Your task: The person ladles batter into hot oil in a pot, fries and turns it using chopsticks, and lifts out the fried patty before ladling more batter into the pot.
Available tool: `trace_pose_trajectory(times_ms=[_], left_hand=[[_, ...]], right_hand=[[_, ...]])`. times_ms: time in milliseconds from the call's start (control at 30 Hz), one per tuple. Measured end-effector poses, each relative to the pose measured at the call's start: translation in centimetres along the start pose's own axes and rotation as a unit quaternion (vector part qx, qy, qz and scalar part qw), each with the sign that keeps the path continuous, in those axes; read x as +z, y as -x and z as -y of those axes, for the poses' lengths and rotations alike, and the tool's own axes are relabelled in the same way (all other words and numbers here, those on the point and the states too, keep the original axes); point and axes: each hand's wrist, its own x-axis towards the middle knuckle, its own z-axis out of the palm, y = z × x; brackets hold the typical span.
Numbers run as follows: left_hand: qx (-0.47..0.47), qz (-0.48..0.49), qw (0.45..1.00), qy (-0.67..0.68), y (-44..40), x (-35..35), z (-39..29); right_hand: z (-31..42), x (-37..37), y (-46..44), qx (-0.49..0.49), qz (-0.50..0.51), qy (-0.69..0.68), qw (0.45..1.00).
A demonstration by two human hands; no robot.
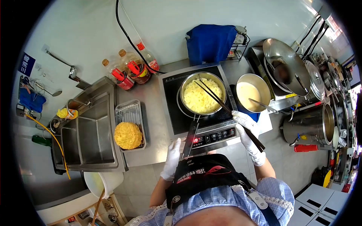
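My right hand [249, 132], in a white glove, is closed around a pair of long dark chopsticks [214, 96]. Their tips reach into a steel pan [224, 98] filled with pale yellow, crumbly food [203, 94]. The pan stands on a black induction cooktop [171, 109], its dark handle [191, 137] pointing towards me. Just left of that handle is my left hand [172, 160], also gloved, with its fingers extended upward. It appears apart from the handle. To the right, a pot of creamy liquid [247, 96] has a metal spoon [260, 104] in it.
Left of the cooktop, a large yellow crumb-covered mound [129, 135] lies in a clear tray [122, 109] beside a steel sink [96, 132]. Several sauce bottles [137, 69] line the wall. A wok [281, 64] and a tall steel pot [303, 126] stand at right.
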Motion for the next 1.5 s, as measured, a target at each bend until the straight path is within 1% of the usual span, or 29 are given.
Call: trace_pose_trajectory(times_ms=[33, 100, 167, 233, 367, 467, 567, 633, 733, 833, 900, 967, 1000, 1033, 1100, 1167, 1233, 1300, 1367, 1400, 1500], left_hand=[[-0.019, 0.006, 0.999, 0.034, 0.1, 0.3, -0.3], [-0.03, 0.013, 0.999, 0.035, 0.1, 0.8, -0.7], [-0.042, 0.021, 0.998, 0.037, 0.2, 1.3, -1.6], [-0.061, 0.068, 0.996, 0.012, 0.4, 1.6, -2.5], [-0.075, 0.082, 0.994, 0.004, -0.5, 1.4, -0.9], [-0.072, 0.094, 0.992, -0.036, -0.5, 1.8, -0.9], [-0.078, 0.097, 0.992, -0.035, -0.7, 1.7, -0.8], [-0.078, 0.095, 0.992, -0.03, -0.7, 1.6, -0.8], [-0.081, 0.094, 0.992, -0.015, -0.6, 1.8, -0.8], [-0.081, 0.095, 0.992, -0.017, -0.7, 2.0, -0.8], [-0.08, 0.093, 0.992, -0.028, -0.9, 2.0, -1.0], [-0.105, 0.127, 0.986, 0.002, -1.4, 1.9, -1.5], [-0.095, 0.129, 0.987, 0.018, -1.7, 2.0, -1.4], [-0.095, 0.13, 0.987, 0.019, -2.0, 2.0, -1.3], [-0.121, 0.156, 0.98, 0.027, -2.5, 1.9, -1.2], [-0.116, 0.152, 0.981, 0.004, -2.4, 2.0, -1.6], [-0.113, 0.151, 0.982, -0.019, -2.2, 2.1, -1.6], [-0.09, 0.143, 0.986, 0.005, -2.1, 2.3, -1.3], [-0.086, 0.144, 0.986, 0.013, -2.1, 2.3, -1.0], [-0.081, 0.141, 0.986, 0.022, -2.1, 2.3, -0.8], [-0.082, 0.132, 0.988, 0.016, -2.2, 2.5, -0.3]], right_hand=[[0.1, -0.2, 0.4, 0.0, 0.0, 0.0, 1.0], [0.2, -0.4, 1.1, -0.008, -0.047, 0.005, 0.999], [0.5, -0.4, 1.6, -0.013, -0.058, 0.019, 0.998], [0.2, 0.0, 2.2, -0.014, -0.081, 0.051, 0.995], [-0.2, 0.8, 2.2, -0.01, -0.05, 0.063, 0.997], [-0.7, 1.5, 2.1, -0.014, -0.044, 0.057, 0.997], [-1.1, 1.8, 1.9, -0.017, -0.034, 0.057, 0.998], [-0.8, 1.9, 1.5, -0.037, -0.022, 0.053, 0.998], [-0.8, 1.8, 0.9, -0.039, -0.001, 0.05, 0.998], [-0.4, 1.2, 0.4, -0.029, -0.004, 0.027, 0.999], [0.3, 0.5, 0.5, 0.005, -0.022, -0.003, 1.0], [1.3, -0.5, 0.4, 0.016, -0.051, -0.012, 0.999], [1.4, -1.0, 0.2, 0.002, -0.068, -0.007, 0.998], [2.5, -1.4, -0.3, 0.011, -0.093, -0.004, 0.996], [1.8, -1.9, 0.2, 0.058, -0.145, -0.056, 0.986], [1.9, -2.3, 0.2, 0.114, -0.183, -0.11, 0.97], [2.3, -2.5, 0.2, 0.135, -0.208, -0.134, 0.96], [3.3, -3.0, 0.1, 0.136, -0.197, -0.127, 0.963], [4.4, -3.3, 0.1, 0.138, -0.146, -0.057, 0.978], [4.3, -3.5, 0.2, 0.114, -0.132, -0.047, 0.984], [5.6, -3.5, 0.0, 0.088, -0.095, 0.04, 0.991]])
